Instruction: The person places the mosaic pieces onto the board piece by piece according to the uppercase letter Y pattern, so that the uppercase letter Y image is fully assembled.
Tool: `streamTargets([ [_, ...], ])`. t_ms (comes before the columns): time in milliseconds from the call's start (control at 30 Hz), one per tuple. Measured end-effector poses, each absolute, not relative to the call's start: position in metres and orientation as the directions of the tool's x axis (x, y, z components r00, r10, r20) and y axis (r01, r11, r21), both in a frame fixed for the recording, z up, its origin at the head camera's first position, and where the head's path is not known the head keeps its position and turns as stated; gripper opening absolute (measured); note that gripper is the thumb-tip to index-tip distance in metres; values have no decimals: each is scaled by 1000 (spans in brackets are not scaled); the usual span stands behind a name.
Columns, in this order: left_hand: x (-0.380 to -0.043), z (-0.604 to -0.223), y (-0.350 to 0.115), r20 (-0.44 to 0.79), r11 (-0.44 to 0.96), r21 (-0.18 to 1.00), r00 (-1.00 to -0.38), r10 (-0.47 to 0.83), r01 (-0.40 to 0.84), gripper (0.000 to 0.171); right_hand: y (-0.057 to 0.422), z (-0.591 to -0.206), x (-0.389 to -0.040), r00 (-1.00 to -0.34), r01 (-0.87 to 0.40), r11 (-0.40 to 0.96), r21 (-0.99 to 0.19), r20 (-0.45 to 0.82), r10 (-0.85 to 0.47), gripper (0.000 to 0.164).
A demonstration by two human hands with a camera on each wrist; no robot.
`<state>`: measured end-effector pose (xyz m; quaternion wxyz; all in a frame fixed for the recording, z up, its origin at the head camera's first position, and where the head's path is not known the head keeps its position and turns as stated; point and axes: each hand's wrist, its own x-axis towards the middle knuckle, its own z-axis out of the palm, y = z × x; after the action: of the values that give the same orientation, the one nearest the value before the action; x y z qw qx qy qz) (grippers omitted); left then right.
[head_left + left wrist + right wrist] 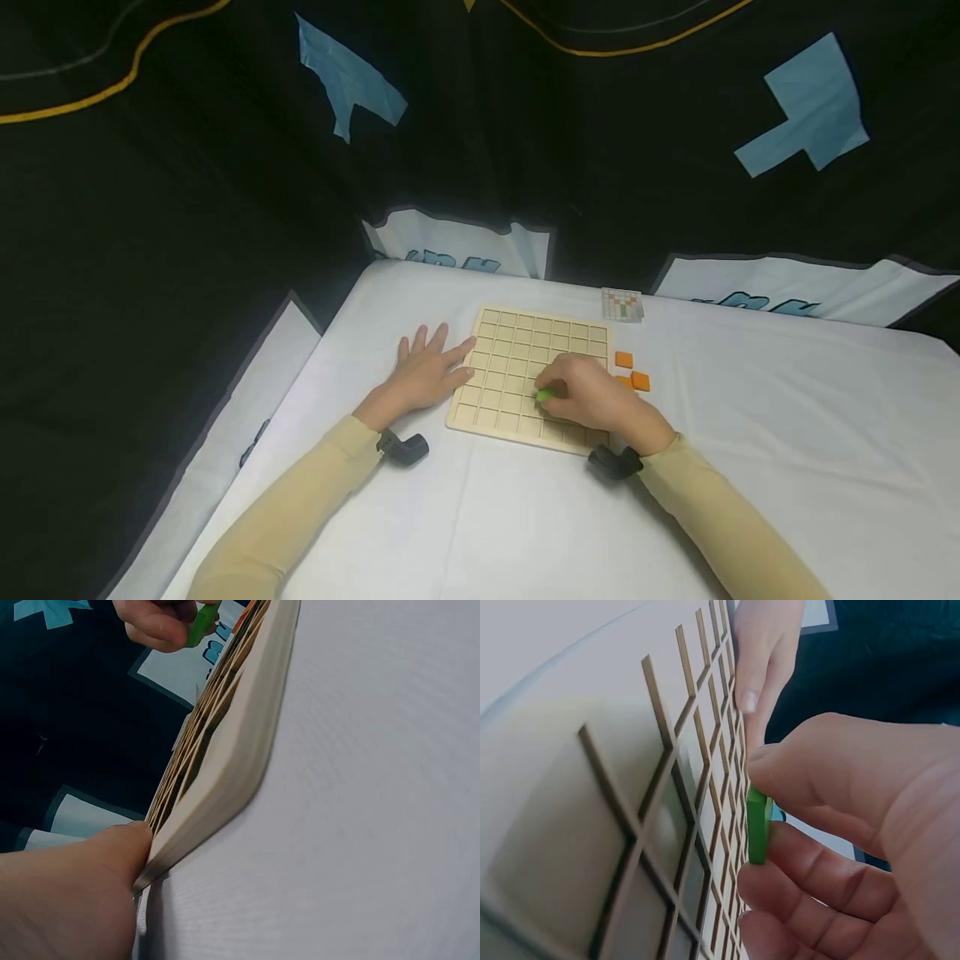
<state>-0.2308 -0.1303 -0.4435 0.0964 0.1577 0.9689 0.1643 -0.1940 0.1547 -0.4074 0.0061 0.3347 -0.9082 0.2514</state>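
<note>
In the head view, nearest at the bottom of the frame, two beige sleeves (277,508) come over a white cloth (487,517). Farther up, right of centre, the right hand (588,396) pinches a green tile (758,829) between thumb and fingers, above the lower middle part of a wooden grid board (495,367). In the right wrist view this tile is right of the middle, seen by its narrow side; its long axis runs almost straight up and down the frame. In the left wrist view, at the top, it slants from lower left to upper right. Which end is its front, I cannot tell.

The left hand (427,375), left of centre in the head view, has its fingers spread and straight and grasps nothing; its thumb and forefinger touch the left edge of the board. Just right of the board lie orange tiles (640,381), one partly hidden by the right hand. Farther, near the board's upper right corner, lies a patterned card (622,306). Farthest, black fabric (600,167) fills the upper frame.
</note>
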Motion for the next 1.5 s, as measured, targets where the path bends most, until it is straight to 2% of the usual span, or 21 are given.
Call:
streamTargets([
  [200, -230, -441, -130, -124, 899, 334, -932, 340, 283, 61, 145, -409, -196, -760, -628, 628, -459, 187, -622, 17],
  [700, -228, -439, -129, -134, 900, 341, -934, 332, 271, 61, 137, -416, -194, -784, -580, 664, -473, 102, -612, 20],
  [1500, -229, -442, -129, -119, 898, 349, -937, 327, 269, 61, 134, -418, -194, -780, -588, 662, -465, 107, -617, 19],
])
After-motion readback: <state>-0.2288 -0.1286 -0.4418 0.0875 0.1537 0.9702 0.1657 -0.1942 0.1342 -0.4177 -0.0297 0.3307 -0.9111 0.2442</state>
